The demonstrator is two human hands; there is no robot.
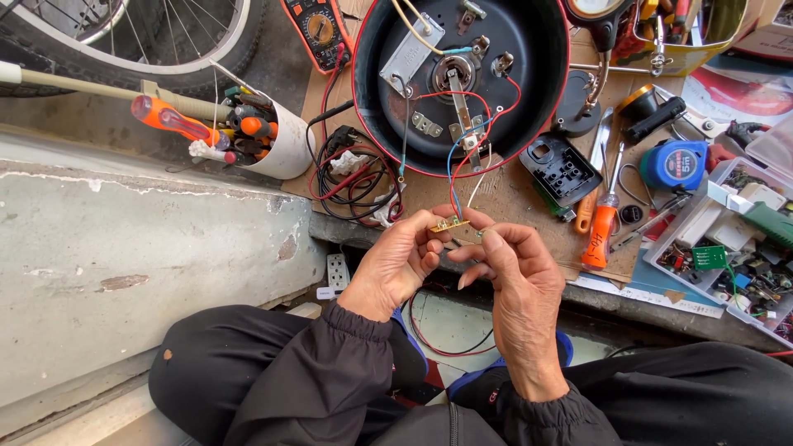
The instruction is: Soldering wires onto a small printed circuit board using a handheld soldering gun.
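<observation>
Both hands, left hand (395,263) and right hand (514,272), are pinching a small circuit board (453,225) by its edges just below the upturned appliance base (461,78); light, rigid and likely fragile, it is hanging on thin wires (453,177).

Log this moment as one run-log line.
left hand: pinching small circuit board | right hand: fingertips on same board | board wired to opened appliance base | orange screwdriver lying at right
</observation>
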